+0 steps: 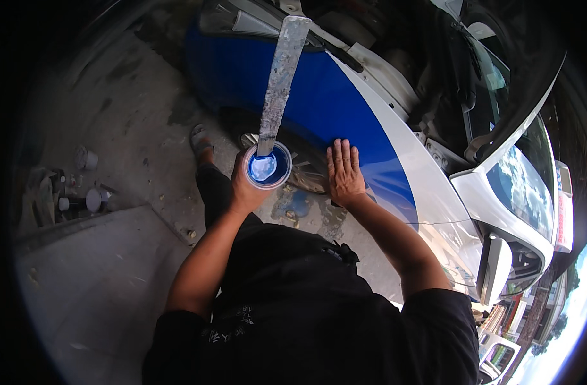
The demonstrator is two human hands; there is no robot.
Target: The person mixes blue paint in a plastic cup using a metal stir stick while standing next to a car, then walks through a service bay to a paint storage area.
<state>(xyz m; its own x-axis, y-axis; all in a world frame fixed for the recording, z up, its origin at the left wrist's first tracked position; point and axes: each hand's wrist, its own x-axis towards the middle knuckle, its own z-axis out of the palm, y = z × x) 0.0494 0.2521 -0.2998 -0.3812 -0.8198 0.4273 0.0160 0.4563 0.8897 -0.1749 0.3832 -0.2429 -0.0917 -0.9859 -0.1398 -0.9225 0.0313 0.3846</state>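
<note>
"What's closest to you?"

"My own black T-shirt [293, 301]. My hands are out in front of it."

"What does your left hand [242, 189] have?"

"It's wrapped around a clear plastic paint cup [283, 168]. The cup is up off the ground, just beside my other hand. There's blue paint [262, 169] inside, with a shiny top. A long, flat stirring stick [281, 83] stands in it and leans a little — its bumpy gray end pokes up way past the rim."

"And your right hand [346, 173]?"

"That one is flat, with the fingers straight and close together. It lies on the blue front fender [319, 96] of the car. I can't see my palm."

"What's behind the cup?"

"A front wheel [306, 170], but the cup hides some of it. My foot is down there too, in a sandal [200, 139], on the gray floor [133, 147]."

"What about farther off?"

"On my right, the car turns white, and there's a white side mirror [495, 269]. On my left, a white tub [85, 158] sits on the floor. Way out past the car there's another white vehicle [498, 356] — and bright sky [578, 301] with clouds."
</note>
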